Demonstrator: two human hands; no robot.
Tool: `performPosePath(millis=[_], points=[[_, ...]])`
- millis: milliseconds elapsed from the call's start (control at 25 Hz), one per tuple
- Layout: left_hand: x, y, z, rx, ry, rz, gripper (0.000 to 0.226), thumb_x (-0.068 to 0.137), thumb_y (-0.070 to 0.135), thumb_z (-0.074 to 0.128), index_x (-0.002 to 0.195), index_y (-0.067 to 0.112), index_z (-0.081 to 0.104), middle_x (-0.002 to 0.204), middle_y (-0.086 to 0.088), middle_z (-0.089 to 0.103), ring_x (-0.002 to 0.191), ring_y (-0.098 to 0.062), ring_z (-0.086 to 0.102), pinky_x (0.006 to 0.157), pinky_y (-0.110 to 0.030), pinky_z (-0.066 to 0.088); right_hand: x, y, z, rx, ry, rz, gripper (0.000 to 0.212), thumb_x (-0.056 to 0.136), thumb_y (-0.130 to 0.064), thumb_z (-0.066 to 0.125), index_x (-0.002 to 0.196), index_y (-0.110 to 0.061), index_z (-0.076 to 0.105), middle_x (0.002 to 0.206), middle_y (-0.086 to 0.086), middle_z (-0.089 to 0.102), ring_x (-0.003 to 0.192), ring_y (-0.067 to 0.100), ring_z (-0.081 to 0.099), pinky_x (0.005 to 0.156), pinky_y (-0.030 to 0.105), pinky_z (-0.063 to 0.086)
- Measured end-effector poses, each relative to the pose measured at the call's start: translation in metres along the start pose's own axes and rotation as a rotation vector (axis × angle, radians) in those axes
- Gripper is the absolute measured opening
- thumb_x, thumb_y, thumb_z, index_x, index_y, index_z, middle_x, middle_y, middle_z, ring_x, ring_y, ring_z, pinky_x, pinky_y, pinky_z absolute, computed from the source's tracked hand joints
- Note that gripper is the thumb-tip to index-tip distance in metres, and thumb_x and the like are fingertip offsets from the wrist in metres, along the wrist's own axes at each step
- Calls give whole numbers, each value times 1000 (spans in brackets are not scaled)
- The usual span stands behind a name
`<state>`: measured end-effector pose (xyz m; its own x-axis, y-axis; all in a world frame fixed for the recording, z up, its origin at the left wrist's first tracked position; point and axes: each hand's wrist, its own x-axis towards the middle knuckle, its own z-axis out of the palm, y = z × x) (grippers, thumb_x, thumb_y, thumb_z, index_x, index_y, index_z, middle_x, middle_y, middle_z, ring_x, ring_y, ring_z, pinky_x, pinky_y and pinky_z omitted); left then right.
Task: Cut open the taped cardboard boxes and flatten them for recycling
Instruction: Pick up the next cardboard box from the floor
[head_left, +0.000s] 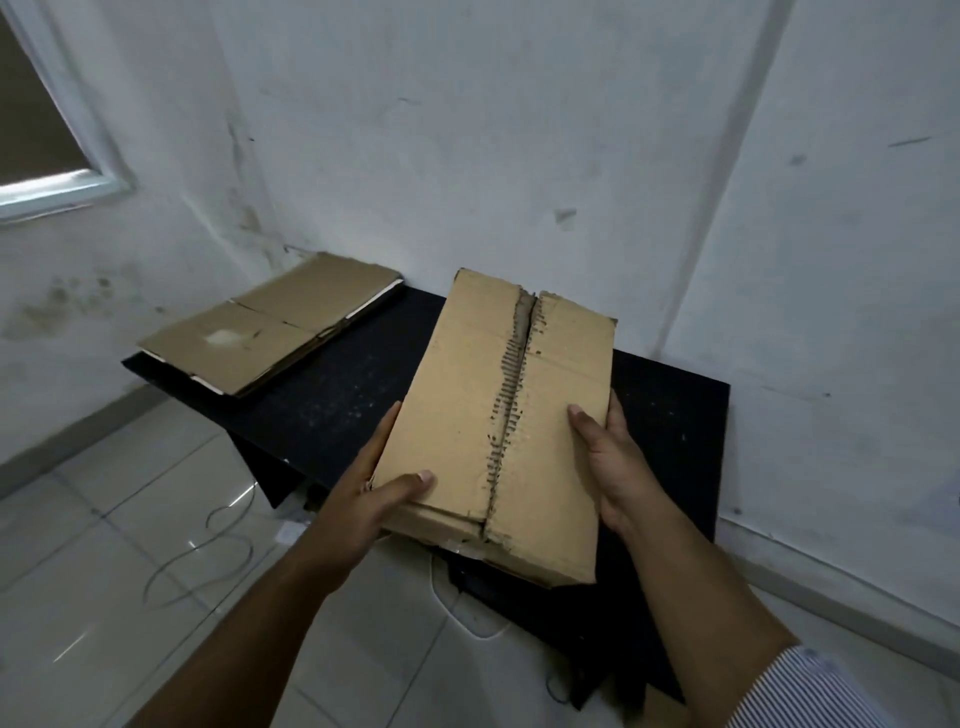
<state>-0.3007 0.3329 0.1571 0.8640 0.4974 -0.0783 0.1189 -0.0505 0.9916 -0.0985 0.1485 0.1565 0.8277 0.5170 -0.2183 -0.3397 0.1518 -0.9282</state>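
Your left hand (363, 501) and right hand (615, 470) grip the box (467, 410) by its sides; flattened cardboard (270, 322) lies at ten o'clock.

- A plain indoor room, a spare or back room by its look; whether in a home or an office cannot be told.
- White painted walls (467, 130) meet in a corner, stained and scuffed.
- Glossy pale floor tiles (104, 519) with a loose cable (208, 551) lying on them.
- A white-framed window (67, 192) at upper left.
- A black table (332, 395) against the wall bears flattened cardboard (270, 322).
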Motion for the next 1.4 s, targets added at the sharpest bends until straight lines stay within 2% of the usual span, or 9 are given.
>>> performPosePath(millis=[200, 360, 520, 800, 920, 1040, 1200, 1320, 1400], points=[[70, -2, -54, 28, 34, -93, 94, 67, 44, 70, 147, 60, 23, 129, 18, 49, 108, -12, 58, 78, -24, 48, 85, 26, 50, -10, -31, 46, 65, 96, -35, 64, 150, -47, 30, 133, 0, 63, 117, 25, 63, 100, 56, 50], [137, -13, -96, 53, 62, -167, 99, 58, 59, 74, 142, 69, 24, 141, 16, 43, 122, -13, 48, 109, -47, 36, 163, 31, 93, -83, -55, 93, 58, 100, -35, 59, 149, -47, 31, 131, -2, 63, 116, 24, 63, 99, 54, 51], [205, -28, -136, 97, 31, -221, 90, 68, 60, 72, 142, 71, 22, 146, 23, 41, 130, -11, 43, 115, -47, 28, 230, 37, 129, -163, -9, 127, 58, 102, -36, 55, 152, -46, 28, 136, -5, 58, 119, 21, 59, 104, 53, 47], [311, -60, -205, 179, -294, -275, 79, 91, 40, 67, 144, 66, 15, 130, 38, 43, 116, 15, 41, 95, -18, 33, 269, 88, 170, -220, 314, 148, 59, 105, -30, 49, 157, -36, 21, 149, -5, 46, 128, 20, 51, 112, 50, 40], [348, -76, -238, 257, -434, -270, 85, 89, 43, 72, 149, 63, 15, 143, 30, 46, 132, 2, 44, 114, -31, 32, 273, 105, 201, -321, 475, 109, 63, 105, -33, 48, 159, -31, 16, 156, -4, 37, 137, 22, 42, 116, 47, 34], [369, -86, -248, 295, -514, -278, 96, 87, 44, 73, 155, 52, 6, 153, 23, 37, 138, -1, 39, 121, -38, 28, 283, 109, 218, -563, 556, 74, 63, 106, -34, 44, 160, -21, 15, 162, 3, 28, 146, 23, 31, 119, 40, 25], [373, -88, -223, 673, -487, 8, 104, 91, 58, 59, 157, 31, -17, 166, 4, -7, 151, -17, 9, 120, -37, 23, 279, 107, 226, -723, 598, 77, 62, 106, -37, 43, 159, -15, 18, 159, 5, 32, 145, 23, 31, 116, 36, 26], [371, -87, -213, 1013, -445, 256, 92, 90, 77, 33, 158, 34, -11, 164, -4, -24, 153, -31, -10, 119, -52, 26, 261, 107, 219, -518, 527, 161, 60, 102, -50, 46, 156, -32, 25, 145, -9, 45, 131, 15, 45, 107, 36, 37], [367, -87, -209, 1126, -488, 279, 91, 81, 88, 14, 156, 43, -10, 163, -2, -28, 151, -34, -20, 118, -58, 22, 248, 117, 219, -296, 524, 239, 56, 97, -57, 51, 148, -40, 38, 138, -7, 56, 120, 18, 57, 99, 39, 47]])
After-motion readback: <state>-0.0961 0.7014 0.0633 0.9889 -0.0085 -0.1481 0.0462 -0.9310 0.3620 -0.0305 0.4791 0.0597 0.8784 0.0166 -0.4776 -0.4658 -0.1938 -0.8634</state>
